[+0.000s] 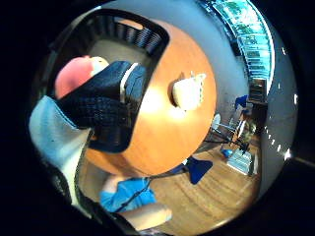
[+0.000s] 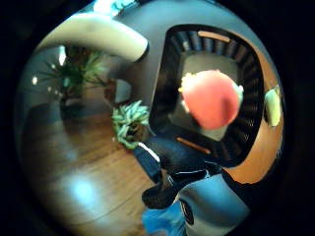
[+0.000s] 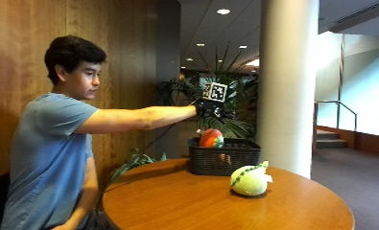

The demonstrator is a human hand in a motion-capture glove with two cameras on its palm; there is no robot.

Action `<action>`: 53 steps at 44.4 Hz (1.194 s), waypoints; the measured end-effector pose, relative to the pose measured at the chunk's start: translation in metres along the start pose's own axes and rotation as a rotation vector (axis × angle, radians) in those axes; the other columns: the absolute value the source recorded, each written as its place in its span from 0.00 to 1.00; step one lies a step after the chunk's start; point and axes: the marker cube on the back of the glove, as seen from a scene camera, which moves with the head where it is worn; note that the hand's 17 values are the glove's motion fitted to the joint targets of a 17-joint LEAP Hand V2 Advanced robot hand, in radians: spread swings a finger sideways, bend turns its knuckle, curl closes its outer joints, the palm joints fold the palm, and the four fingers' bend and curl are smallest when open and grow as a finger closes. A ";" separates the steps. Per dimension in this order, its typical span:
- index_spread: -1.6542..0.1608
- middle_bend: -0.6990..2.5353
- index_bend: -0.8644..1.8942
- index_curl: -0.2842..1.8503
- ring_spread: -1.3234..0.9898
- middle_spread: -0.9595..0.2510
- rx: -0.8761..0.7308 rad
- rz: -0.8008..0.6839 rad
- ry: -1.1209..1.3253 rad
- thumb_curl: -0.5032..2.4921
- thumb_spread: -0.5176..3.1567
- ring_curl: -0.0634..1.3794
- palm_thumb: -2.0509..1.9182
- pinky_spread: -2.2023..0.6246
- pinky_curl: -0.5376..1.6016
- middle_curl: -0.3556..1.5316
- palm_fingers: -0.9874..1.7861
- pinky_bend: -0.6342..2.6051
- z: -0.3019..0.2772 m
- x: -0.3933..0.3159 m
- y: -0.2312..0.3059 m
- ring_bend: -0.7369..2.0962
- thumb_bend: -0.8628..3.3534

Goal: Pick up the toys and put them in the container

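One round red-orange soft toy (image 3: 210, 138) sits at the black woven basket's (image 3: 223, 162) rim, frame centre, beneath the gloved right hand (image 3: 208, 109), apparently empty with fingers relaxed; next, probably fetch the green toy (image 3: 250, 179).

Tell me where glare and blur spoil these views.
Little finger side palm view: a bright glare patch on the table beside the pale green toy. Thumb side palm view: the red toy over the basket is blurred. Outside view: ceiling lights glow; the gloved right hand reads clearly.
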 end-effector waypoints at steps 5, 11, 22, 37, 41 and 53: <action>0.76 0.23 0.33 0.26 0.55 0.78 -0.020 -0.176 0.172 0.37 0.40 0.36 0.49 0.76 0.49 0.50 0.23 0.71 -0.004 0.029 0.011 0.42 0.18; 0.76 0.24 0.33 0.24 0.59 0.84 -0.017 -0.158 0.370 0.34 0.40 0.34 0.49 0.78 0.48 0.45 0.23 0.70 -0.004 0.023 -0.001 0.40 0.18; 0.77 0.25 0.34 0.22 0.61 0.88 -0.012 -0.039 0.407 0.30 0.41 0.33 0.50 0.79 0.45 0.40 0.25 0.68 -0.035 0.140 -0.010 0.38 0.19; 0.77 0.25 0.34 0.20 0.62 0.88 -0.031 0.036 0.400 0.28 0.42 0.32 0.51 0.80 0.43 0.34 0.26 0.66 -0.027 0.244 -0.040 0.37 0.20; 0.77 0.25 0.34 0.20 0.62 0.88 -0.046 0.057 0.426 0.28 0.42 0.32 0.51 0.80 0.43 0.34 0.26 0.66 -0.013 0.260 -0.051 0.37 0.20; 0.76 0.25 0.33 0.19 0.62 0.87 -0.142 0.158 0.407 0.27 0.42 0.32 0.51 0.80 0.42 0.32 0.26 0.65 0.046 0.298 -0.093 0.36 0.20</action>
